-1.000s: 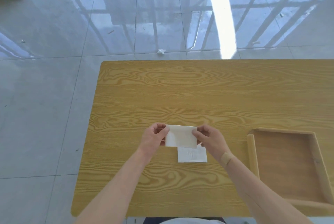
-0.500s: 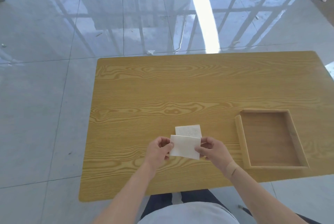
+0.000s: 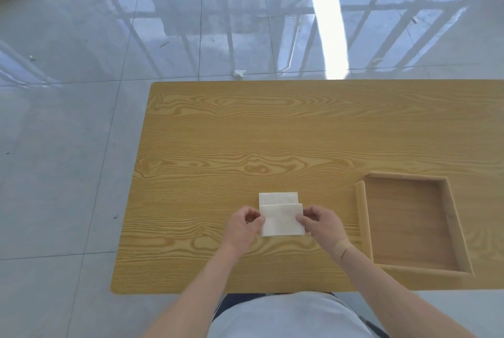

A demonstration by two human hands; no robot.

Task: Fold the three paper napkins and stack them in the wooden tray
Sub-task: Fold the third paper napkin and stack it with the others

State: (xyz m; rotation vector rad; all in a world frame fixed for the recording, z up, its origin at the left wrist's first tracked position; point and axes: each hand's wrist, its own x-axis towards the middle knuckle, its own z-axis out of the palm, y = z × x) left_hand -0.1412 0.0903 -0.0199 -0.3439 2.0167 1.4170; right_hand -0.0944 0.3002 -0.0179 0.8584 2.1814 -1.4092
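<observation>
Fingers (image 3: pixel 259 220) of left hand (image 3: pixel 242 228) and right hand (image 3: pixel 321 224) pinch opposite side edges of one napkin (image 3: pixel 282 220), near the bench's (image 3: pixel 245 133) front edge. Further napkin stock (image 3: pixel 278 198) lies flat just behind, partly covered; count unclear. Tray (image 3: pixel 364 217), toward the right edge, holds nothing. Risks: thin paper tearing under sideways pull; uneven pinch skewing the fold; sheet slipping free on the carry.

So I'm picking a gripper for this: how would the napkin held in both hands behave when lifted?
The napkin looks thin and folded, pinched at both side edges by the left hand and right hand, so it is probably floppy and would sag from one edge. It likely weighs very little. Being paper, it may crease or tear under a hard grip.
</observation>
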